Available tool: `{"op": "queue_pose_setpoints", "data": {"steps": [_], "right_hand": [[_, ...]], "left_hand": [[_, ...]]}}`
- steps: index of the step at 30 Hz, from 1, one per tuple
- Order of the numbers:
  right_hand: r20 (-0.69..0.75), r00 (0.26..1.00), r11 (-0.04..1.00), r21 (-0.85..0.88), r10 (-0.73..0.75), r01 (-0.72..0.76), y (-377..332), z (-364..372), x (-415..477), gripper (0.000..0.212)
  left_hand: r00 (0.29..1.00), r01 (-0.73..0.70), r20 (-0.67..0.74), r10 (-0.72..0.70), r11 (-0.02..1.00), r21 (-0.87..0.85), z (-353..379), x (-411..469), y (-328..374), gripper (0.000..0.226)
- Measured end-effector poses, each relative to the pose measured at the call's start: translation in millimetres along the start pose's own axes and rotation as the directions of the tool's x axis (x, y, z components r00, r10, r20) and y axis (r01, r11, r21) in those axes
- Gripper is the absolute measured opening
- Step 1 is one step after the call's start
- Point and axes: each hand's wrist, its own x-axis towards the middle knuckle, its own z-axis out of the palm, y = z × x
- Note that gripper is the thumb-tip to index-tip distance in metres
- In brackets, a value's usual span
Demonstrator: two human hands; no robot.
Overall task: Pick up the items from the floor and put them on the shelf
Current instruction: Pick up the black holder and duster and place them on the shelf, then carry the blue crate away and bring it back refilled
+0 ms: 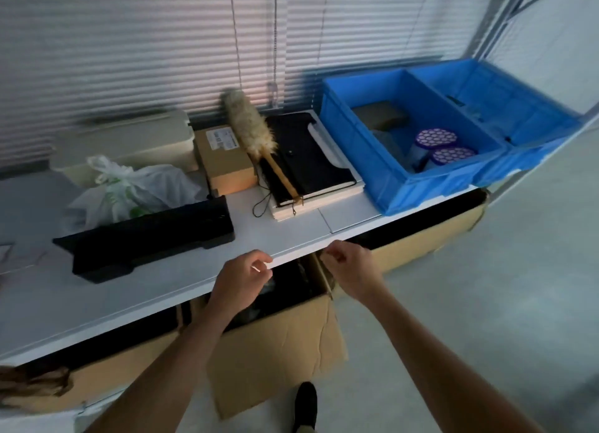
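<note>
While both hands are hovering at the front edge of the shelf (181, 270), I'm reading this as a moment between loads. The left hand (241, 282), lower centre, is hanging with its fingers loosely curled and thumb near forefinger, and I'm seeing nothing in it. The right hand (351, 267), just beside it, is curling a touch tighter, also around nothing visible.

Both are sitting right above the open box (275, 351) on the floor at bottom centre, tucked half under the shelf. I'm guessing the next item is coming from there. Something dark is lying inside it, but I can't tell what.

Up top, everything is crowding back toward the blinds. I'm judging that's to leave the front strip bare for new arrivals.

The crate (382, 173), upper right, is holding two purple-lidded tubs (436, 137) and a flat brownish pack. The duster (251, 124) is lying across the folders (304, 160) at centre, head toward the blinds. At middle left, a bag (129, 189) is slumping just behind the tray (146, 238). Whether it's actually in the tray, I can't say.
</note>
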Motion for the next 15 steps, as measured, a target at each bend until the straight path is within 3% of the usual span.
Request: {"op": "queue_pose_setpoints", "data": {"steps": [6, 12, 15], "right_hand": [[-0.048, 0.981, 0.982, 0.049, 0.186, -0.184, 69, -62, -41, 0.014], [-0.137, 0.907, 0.901, 0.243, 0.399, -0.360, 142, -145, 24, 0.013], [-0.107, 0.866, 0.819, 0.396, 0.489, -0.414, 173, -186, 82, 0.016]], "left_hand": [[0.984, 0.017, 0.177, -0.014, 1.000, -0.017, 50, 24, 53, 0.017], [0.992, 0.053, 0.123, -0.037, 0.991, -0.127, 95, 135, 163, 0.027], [0.989, 0.143, 0.054, -0.134, 0.961, -0.235, 121, 214, 218, 0.052]]}}
